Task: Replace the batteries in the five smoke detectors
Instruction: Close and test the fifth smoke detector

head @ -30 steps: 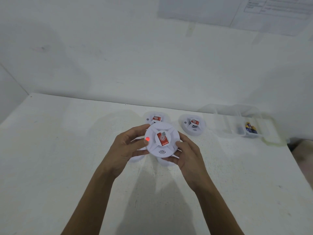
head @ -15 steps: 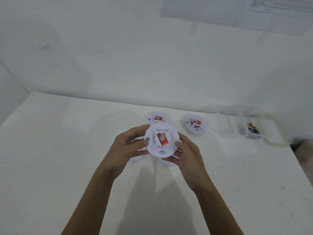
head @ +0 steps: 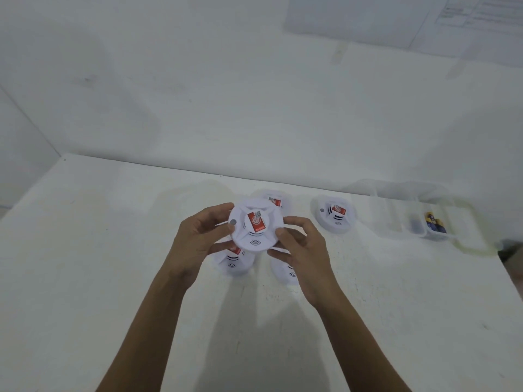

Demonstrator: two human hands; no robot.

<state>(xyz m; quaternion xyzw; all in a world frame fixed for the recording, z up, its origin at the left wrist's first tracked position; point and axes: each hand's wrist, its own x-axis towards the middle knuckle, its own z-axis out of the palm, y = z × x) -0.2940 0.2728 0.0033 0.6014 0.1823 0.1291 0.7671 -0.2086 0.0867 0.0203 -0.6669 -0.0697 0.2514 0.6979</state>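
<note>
Both hands, left hand (head: 198, 239) and right hand (head: 300, 247), close their grip on one smoke detector (head: 254, 227) above the tabletop (head: 85, 278). Likely next: twisting it open; batteries (head: 434, 223) wait right.

This looks like a plain work room, maybe a test room. The wall (head: 198, 94) is bare and white, with printed paper sheets (head: 452, 21) taped up at the far right. A white counter (head: 85, 278) stands against it. A clear plastic box (head: 396, 213) sits far right on the counter.
</note>
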